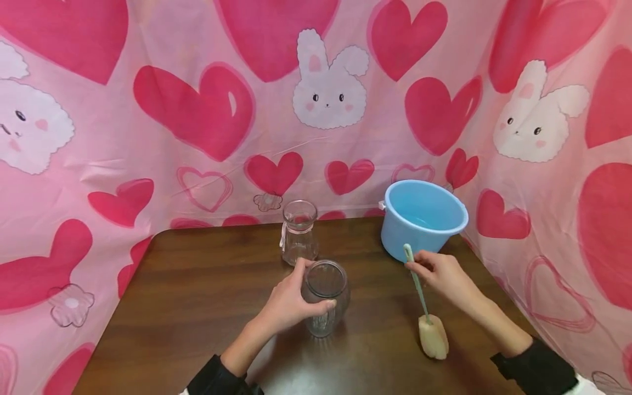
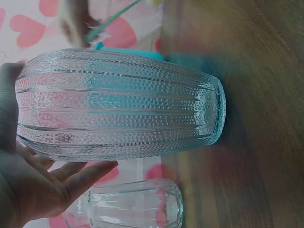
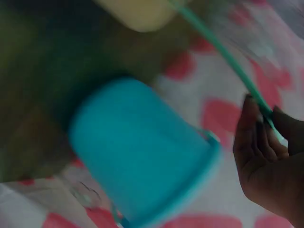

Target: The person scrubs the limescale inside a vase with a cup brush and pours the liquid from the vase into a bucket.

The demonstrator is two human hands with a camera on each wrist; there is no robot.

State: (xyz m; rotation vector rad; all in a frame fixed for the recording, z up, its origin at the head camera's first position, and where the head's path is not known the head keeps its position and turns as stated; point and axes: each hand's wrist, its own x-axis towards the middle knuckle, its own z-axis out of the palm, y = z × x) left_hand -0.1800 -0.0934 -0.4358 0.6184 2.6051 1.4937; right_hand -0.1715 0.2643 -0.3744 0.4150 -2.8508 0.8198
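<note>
My left hand (image 1: 291, 299) grips a clear, dotted glass vase (image 1: 325, 299) standing upright on the brown table (image 1: 197, 307); in the left wrist view the same glass vase (image 2: 118, 104) fills the frame with my left hand (image 2: 33, 185) curled round its upper part. My right hand (image 1: 439, 274) pinches the thin green handle of a bottle brush (image 1: 424, 307), whose yellowish sponge head (image 1: 433, 337) rests on the table. In the blurred right wrist view the brush handle (image 3: 223, 52) runs from my right hand (image 3: 266, 156) up to the sponge head (image 3: 142, 12).
A second, smaller clear glass vase (image 1: 298, 233) stands just behind the held one. A light blue plastic bucket (image 1: 419, 219) sits at the table's back right, close to my right hand. A pink heart-and-bunny cloth (image 1: 197, 109) hangs around the table's far and side edges.
</note>
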